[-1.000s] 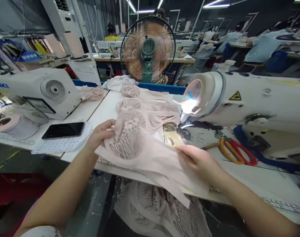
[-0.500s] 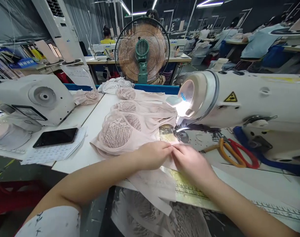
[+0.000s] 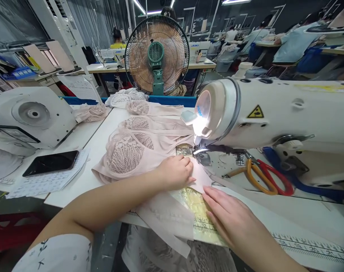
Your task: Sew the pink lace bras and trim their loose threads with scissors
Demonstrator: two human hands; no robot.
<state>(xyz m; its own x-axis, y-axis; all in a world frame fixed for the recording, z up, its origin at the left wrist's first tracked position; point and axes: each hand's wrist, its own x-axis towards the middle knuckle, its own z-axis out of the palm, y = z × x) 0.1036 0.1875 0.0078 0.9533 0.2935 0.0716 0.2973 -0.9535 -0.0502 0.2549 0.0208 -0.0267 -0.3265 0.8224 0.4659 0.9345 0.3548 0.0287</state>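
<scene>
Pale pink fabric (image 3: 199, 176) lies below the lit needle area of a white sewing machine (image 3: 268, 113). My left hand (image 3: 177, 172) has its fingers curled on this fabric, close to the needle. My right hand (image 3: 231, 213) rests at the fabric's lower right edge, fingers stretched out and flat. Left of the needle lies a lace bra (image 3: 129, 153), its cups facing up, with more lace pieces (image 3: 140, 122) behind it. Sheer fabric (image 3: 166, 215) hangs over the table's front edge, under my left forearm.
Orange and red-handled scissors (image 3: 266, 177) lie beneath the machine arm. A black phone (image 3: 51, 163) sits on papers at the left, beside another machine (image 3: 33, 115). A large fan (image 3: 156, 53) stands behind the table. People sit at machines in the background.
My right hand has moved down and away from my left hand, its fingers now extended. The pink fabric between them is exposed. The whole view has shifted slightly.
</scene>
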